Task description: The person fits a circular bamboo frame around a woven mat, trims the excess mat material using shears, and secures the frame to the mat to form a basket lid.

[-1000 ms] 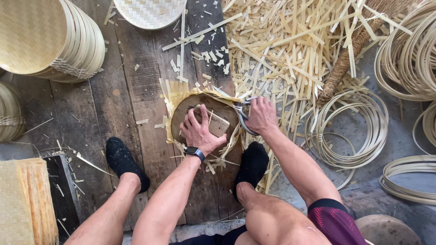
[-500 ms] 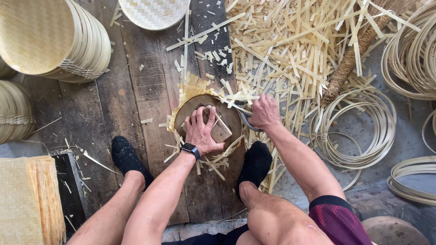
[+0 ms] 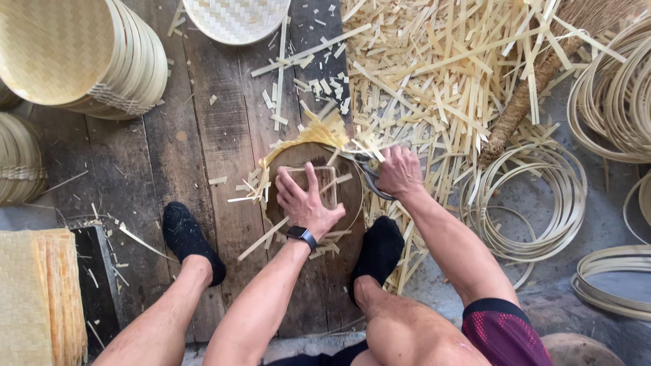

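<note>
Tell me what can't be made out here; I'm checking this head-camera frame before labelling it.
- Shears: the right hand covers the handles.
- Round woven piece: the disc-shaped mould and left hand hide its middle.
- Stacked trays: cut off by the frame's left edge.

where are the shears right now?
In the head view, the shears are just right of centre, gripped in the right hand at the right edge of the round wooden disc that the left hand presses.
</note>
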